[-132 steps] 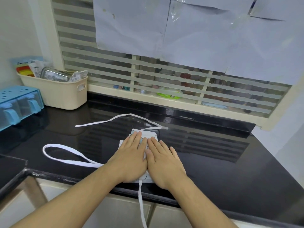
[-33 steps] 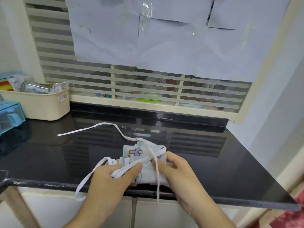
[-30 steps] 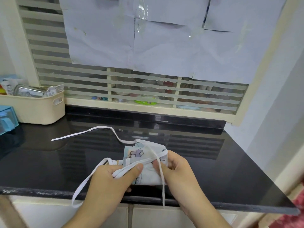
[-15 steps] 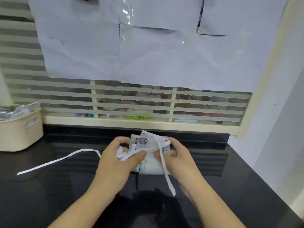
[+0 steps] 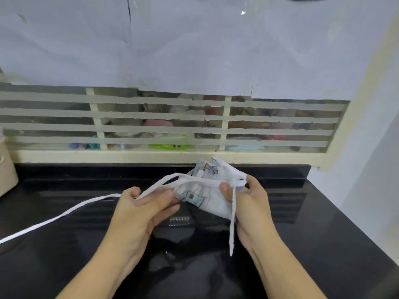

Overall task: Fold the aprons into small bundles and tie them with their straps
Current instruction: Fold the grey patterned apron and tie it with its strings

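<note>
Biggest thing in view is the paper sheets (image 5: 172,44) covering most of the window, with a slatted cream grille (image 5: 164,128) showing below them and some blurry colourful stuff behind the slats that I can't make out. Under that is the glossy black desk (image 5: 323,223), running to a pale wall on the right. At the far left edge there's a sliver of a beige basket (image 5: 6,169) sitting on the desk.

Both forearms come in from the bottom. The folded apron (image 5: 203,190), white with a little blue and purple cartoon print, is held up off the desk between the two hands, towards the back, roughly centre-right of frame.

Left hand (image 5: 142,203) has its grip curled, fingers and thumb closing on the near-left edge of the bundle, where a long white strap (image 5: 64,214) runs across it. That strap trails off left over the desk and out of frame.

Right hand (image 5: 248,201) has its grip pinching the right side of the bundle, thumb on top and fingers wrapped behind. A strap band crosses over the top of the bundle there, and a short strap end (image 5: 232,223) dangles straight down just in front of the right wrist, its tip hanging above the desk.
</note>
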`<control>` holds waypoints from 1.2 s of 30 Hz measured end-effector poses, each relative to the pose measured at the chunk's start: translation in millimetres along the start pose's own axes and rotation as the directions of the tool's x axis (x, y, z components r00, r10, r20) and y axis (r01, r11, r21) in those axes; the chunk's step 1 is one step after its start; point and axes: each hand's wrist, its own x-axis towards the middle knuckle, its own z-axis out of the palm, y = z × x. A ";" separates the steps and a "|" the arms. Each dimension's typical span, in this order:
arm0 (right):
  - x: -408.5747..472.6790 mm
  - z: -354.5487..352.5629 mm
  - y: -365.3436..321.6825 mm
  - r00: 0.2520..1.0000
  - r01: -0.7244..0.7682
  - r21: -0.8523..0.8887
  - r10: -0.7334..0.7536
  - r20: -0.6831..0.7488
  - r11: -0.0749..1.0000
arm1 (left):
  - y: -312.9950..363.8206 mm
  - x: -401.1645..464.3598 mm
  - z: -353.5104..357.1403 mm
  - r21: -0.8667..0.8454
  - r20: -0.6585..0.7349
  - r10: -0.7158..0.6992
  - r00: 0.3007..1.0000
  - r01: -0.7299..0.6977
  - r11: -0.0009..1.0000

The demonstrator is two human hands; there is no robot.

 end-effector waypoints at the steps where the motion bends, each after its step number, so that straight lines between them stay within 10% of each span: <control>1: 0.7 -0.3 0.1 1.000 -0.012 0.038 0.012 0.004 0.999 | 0.3 -2.1 0.7 -0.060 0.037 -0.034 0.999 0.036 0.998; 7: -14.1 7.0 -4.5 0.989 -0.011 0.134 -0.009 0.149 0.991 | -3.2 -11.5 0.7 -0.263 0.017 -0.080 0.997 0.081 0.961; 14: -40.1 7.3 -7.6 0.996 0.065 -0.064 -0.061 0.065 0.996 | 12.2 -36.9 -15.5 0.186 -0.254 0.130 0.958 -0.084 0.979; 23: -95.6 -0.4 -39.5 0.992 0.120 -0.102 -0.122 -0.020 0.988 | -9.1 -168.6 -30.3 0.680 0.426 0.052 0.903 -0.358 0.640; 28: -127.5 3.6 -63.9 0.990 0.138 -0.109 -0.138 0.007 0.984 | -10.4 -182.4 -12.4 0.734 0.387 -0.115 0.915 -0.231 0.639; 32: -167.8 12.5 -75.2 0.975 0.204 -0.223 -0.177 0.136 0.953 | 16.3 -181.7 10.1 0.393 0.254 -0.171 0.952 0.060 0.918; 36: -208.2 16.3 -77.9 0.941 0.306 -0.307 -0.238 0.240 0.901 | 45.4 -189.7 12.7 0.048 0.198 -0.049 0.979 0.040 0.998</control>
